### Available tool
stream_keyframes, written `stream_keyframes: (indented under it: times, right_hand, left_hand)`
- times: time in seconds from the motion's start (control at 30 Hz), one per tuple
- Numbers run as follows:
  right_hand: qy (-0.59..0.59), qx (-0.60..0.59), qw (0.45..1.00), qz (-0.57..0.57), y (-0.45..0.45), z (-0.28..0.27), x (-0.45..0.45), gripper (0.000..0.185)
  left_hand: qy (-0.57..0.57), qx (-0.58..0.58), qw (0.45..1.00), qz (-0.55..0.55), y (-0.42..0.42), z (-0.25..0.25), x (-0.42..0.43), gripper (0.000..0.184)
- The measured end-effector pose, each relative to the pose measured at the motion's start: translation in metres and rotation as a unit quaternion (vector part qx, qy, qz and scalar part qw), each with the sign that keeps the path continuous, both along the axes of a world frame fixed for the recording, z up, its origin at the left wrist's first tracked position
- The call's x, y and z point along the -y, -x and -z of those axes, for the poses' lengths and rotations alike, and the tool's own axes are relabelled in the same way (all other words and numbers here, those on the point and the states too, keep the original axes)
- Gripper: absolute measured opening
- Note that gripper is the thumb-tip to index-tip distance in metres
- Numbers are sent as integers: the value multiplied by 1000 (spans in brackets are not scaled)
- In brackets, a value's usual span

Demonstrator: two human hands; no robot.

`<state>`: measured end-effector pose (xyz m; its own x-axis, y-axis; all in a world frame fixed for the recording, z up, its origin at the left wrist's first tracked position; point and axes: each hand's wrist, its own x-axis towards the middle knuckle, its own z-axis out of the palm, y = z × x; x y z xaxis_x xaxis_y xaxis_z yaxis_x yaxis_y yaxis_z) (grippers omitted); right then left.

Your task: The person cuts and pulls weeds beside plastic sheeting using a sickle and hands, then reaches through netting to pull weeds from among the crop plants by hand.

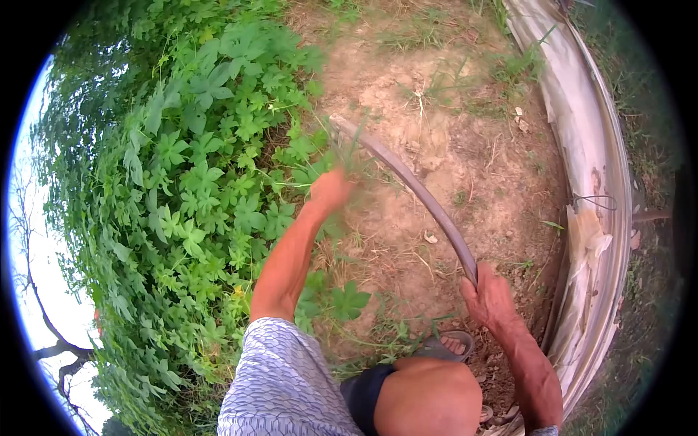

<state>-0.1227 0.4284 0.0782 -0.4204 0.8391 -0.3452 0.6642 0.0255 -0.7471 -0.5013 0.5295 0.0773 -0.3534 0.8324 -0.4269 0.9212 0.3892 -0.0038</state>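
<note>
My right hand is wrapped round the lower end of a long, curved, brownish handle. The handle runs up and to the left, and its far end lies near the edge of the green leaves, where any blade is too blurred to make out. Below that far end is my left hand, smeared by motion, beside the leafy vines. Some thin grass blades show just above my left hand; whether it grips them cannot be seen.
Bare, dry soil with grass tufts lies in the middle. A crumpled whitish plastic sheet curves down the right side. My bent knee and sandalled foot are at the bottom. Bare branches show at lower left.
</note>
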Motion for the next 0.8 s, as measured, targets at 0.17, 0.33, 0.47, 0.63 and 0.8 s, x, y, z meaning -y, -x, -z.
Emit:
stream_keyframes:
  times: [0.17, 0.33, 0.47, 0.63, 0.8]
  right_hand:
    - [-36, -27, 998, -43, 55, -37, -51, 29]
    - [-95, 41, 992, -77, 59, -39, -73, 29]
    - [30, -1, 999, -19, 20, -21, -46, 30]
    - [95, -58, 992, -64, 25, -35, -25, 29]
    - [69, 17, 984, -165, 27, -30, -28, 25]
  left_hand:
    - [7, 19, 998, 61, -20, -22, 63, 53]
    - [-37, 20, 992, 119, -7, -40, 125, 50]
    - [14, -4, 993, 116, 6, -40, 164, 40]
    - [-19, 18, 984, 177, -15, -43, 167, 32]
    - [-87, -1, 958, 275, -7, -69, 171, 30]
